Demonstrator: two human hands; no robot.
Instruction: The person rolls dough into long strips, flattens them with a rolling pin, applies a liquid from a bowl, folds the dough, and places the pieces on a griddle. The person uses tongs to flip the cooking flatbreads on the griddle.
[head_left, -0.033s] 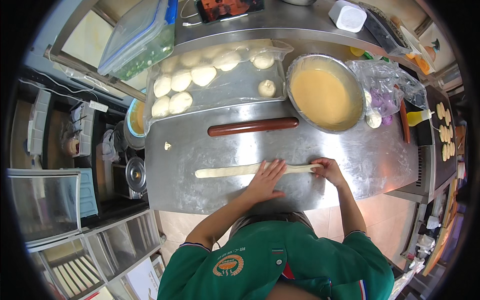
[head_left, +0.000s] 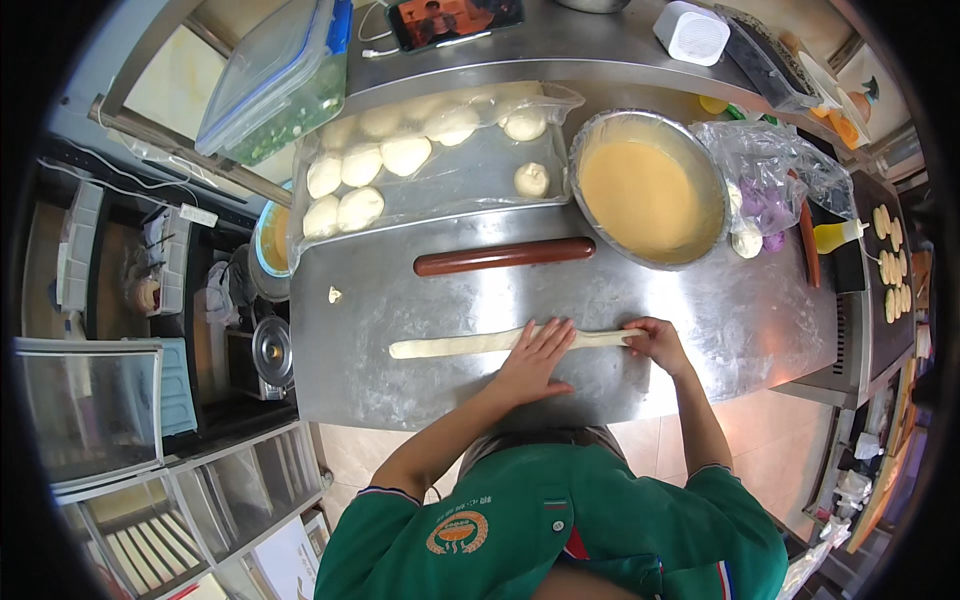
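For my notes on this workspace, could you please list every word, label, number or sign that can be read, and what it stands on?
No text can be quoted reliably.
Green shirt: small lettering above an orange emblem, too small and blurred to read.
Phone: a picture on its screen, no legible words.

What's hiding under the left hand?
The long dough strip shows on both sides of the left hand, so it seems to run beneath; the covered part can't be seen.
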